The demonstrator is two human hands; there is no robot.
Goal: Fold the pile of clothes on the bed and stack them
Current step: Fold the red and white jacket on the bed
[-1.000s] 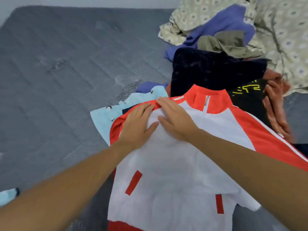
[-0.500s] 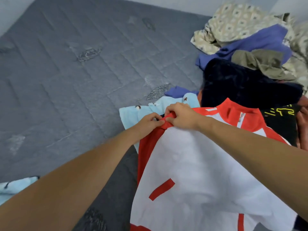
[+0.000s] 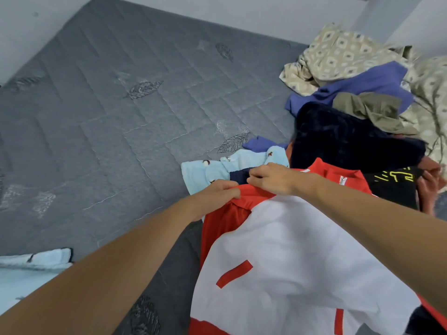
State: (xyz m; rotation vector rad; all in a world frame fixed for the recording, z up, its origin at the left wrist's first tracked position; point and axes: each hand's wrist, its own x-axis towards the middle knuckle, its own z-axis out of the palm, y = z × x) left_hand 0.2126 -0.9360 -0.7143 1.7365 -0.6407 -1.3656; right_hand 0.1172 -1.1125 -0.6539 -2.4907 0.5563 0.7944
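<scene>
A white and red jacket [image 3: 302, 257] lies spread on the grey bed [image 3: 121, 131] in front of me. My left hand [image 3: 215, 193] grips its red left shoulder edge, fingers curled round the fabric. My right hand [image 3: 273, 178] pinches the same red edge just beside it, near the collar. Behind the jacket lies the pile of clothes: a dark navy garment [image 3: 348, 141], a black one with yellow print [image 3: 394, 187], a purple one [image 3: 362, 85], an olive one [image 3: 367, 110]. A light blue printed garment [image 3: 217, 168] sticks out under the jacket's shoulder.
A beige patterned sheet [image 3: 338, 56] is bunched at the back right against the wall. Another light blue cloth [image 3: 29, 269] lies at the bed's near left edge. Bare grey quilted mattress stretches over the left and the middle.
Both hands went from lying flat on the white chest to gripping the red shoulder edge. The view has swung left, showing more mattress.
</scene>
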